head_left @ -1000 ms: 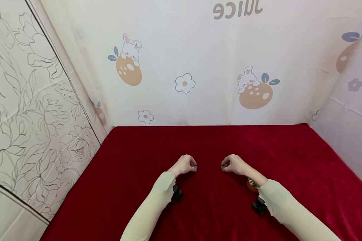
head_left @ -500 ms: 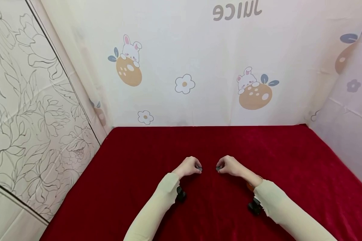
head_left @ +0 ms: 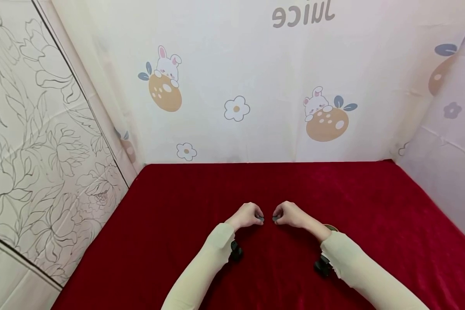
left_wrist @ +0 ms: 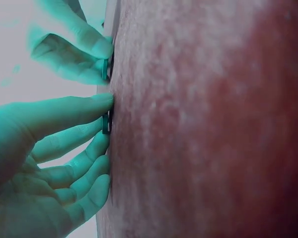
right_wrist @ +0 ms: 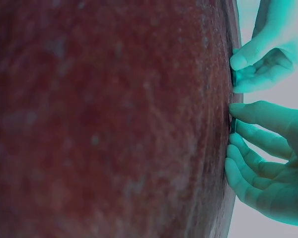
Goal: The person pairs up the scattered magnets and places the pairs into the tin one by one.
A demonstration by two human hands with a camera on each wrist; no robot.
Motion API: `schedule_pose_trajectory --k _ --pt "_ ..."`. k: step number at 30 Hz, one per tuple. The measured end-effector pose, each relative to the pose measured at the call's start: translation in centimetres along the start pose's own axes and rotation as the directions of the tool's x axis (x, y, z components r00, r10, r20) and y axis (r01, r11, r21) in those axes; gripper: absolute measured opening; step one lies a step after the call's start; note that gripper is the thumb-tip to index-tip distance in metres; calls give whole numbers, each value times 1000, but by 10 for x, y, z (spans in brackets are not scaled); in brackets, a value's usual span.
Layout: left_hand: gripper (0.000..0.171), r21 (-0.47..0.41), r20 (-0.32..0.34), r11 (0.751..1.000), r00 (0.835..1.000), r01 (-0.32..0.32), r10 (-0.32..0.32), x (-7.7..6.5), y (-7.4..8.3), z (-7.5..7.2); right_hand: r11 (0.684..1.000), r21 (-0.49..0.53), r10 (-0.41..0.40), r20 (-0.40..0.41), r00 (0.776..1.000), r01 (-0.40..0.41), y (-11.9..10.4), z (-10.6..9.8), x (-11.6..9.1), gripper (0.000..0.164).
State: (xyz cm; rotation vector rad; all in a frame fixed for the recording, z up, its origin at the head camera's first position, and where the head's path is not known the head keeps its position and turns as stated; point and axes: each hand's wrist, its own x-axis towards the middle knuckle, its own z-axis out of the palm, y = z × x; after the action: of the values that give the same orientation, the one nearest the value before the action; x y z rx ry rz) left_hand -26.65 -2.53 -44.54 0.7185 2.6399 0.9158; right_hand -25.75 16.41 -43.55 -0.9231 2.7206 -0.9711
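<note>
Over the middle of the red cloth, my left hand (head_left: pixel 248 216) pinches a small flat grey piece (head_left: pixel 261 218) between thumb and fingers. My right hand (head_left: pixel 290 214) faces it, pinching a similar grey piece (head_left: pixel 275 218). A narrow gap separates the two pieces. From the left wrist view, the left hand's piece (left_wrist: pixel 106 124) appears as a thin dark edge close to the cloth, the thumb on one side of it. The right wrist view has the right hand's piece (right_wrist: pixel 233 125) edge-on too, with the other fingers curved beside it near the cloth.
A red velvety cloth (head_left: pixel 201 189) covers the table. Behind the right wrist, a round thing (head_left: pixel 331 227) shows only part of its rim. A pale printed curtain (head_left: pixel 271 129) hangs along the back edge, with a flower-patterned panel (head_left: pixel 54 142) at left.
Both hands have moved toward each other, narrowing the gap between the two grey pieces. The right forearm has shifted left and now covers most of the round orange-brown thing.
</note>
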Motion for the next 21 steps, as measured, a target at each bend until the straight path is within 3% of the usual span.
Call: schedule_pose_trajectory --k 21 --pt "14 24 14 1000 1000 -14 14 5 12 9 1000 -10 7 1 1000 -7 -6 8 2 12"
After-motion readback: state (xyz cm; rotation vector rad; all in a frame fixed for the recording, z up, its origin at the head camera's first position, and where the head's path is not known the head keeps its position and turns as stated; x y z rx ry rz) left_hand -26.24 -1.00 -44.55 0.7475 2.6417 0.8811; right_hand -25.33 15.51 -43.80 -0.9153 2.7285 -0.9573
